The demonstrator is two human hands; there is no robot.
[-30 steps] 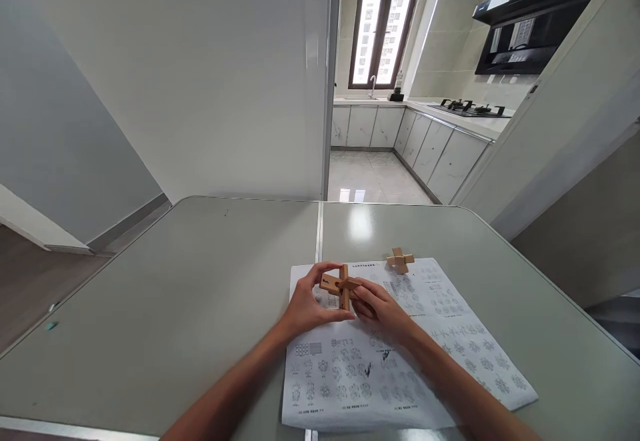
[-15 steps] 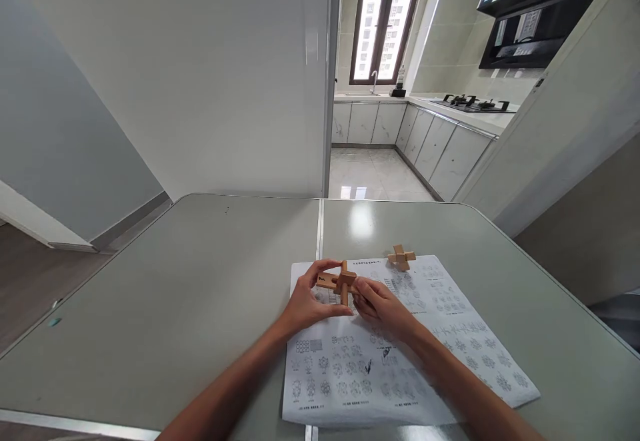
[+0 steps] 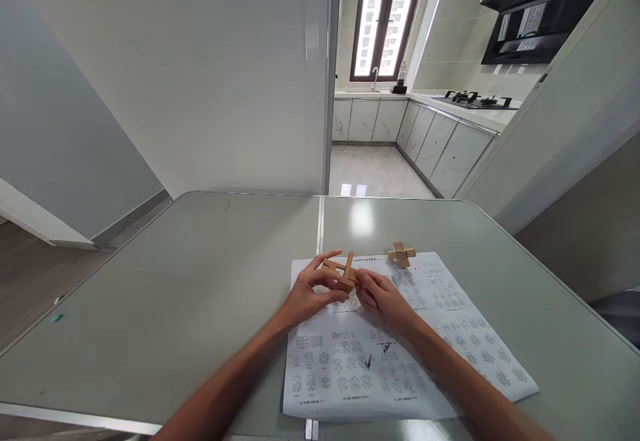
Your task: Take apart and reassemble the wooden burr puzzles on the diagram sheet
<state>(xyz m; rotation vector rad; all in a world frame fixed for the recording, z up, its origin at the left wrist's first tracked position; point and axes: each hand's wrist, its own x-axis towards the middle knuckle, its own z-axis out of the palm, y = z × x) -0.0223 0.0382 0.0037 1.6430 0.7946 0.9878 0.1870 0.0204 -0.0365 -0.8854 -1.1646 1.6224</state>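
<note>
Wooden puzzle pieces (image 3: 345, 285), pinched in my left hand (image 3: 306, 296) and right hand (image 3: 385, 300)! My right forearm (image 3: 463, 376) hides part of the diagram sheet (image 3: 345, 402); an interlocked wooden cross (image 3: 401, 255) sits beyond.

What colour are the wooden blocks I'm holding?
The blocks are light brown, clearest in the head view.

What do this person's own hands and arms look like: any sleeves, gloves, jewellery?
The left hand and right hand are ungloved, with no rings visible on the fingers. The left forearm and right forearm are bare, with no sleeve, watch or bracelet in view.
</note>
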